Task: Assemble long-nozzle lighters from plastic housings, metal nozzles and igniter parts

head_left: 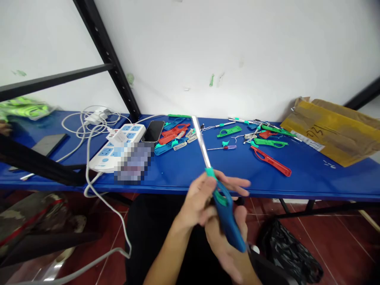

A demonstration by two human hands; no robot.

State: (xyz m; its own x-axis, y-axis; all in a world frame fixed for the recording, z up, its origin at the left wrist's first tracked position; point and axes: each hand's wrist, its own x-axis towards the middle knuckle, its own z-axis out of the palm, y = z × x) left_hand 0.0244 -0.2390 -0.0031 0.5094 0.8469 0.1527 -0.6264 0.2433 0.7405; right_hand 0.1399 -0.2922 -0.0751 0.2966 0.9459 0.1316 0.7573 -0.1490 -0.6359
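The left hand (197,200) grips a blue utility lighter (228,218) near its teal collar, with two fingers stay more open, and the right hand (227,253) is holding the handle's lower end. The steel nozzle (202,142) points forward from the fingers, over the blue table (267,190), toward a red lighter body (270,160) and green lighter bodies (270,142).

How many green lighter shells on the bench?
4. One green lighter shell lies at the back edge behind the red pieces, a second right of centre, a third further right, a fourth behind that. Others may be hidden.
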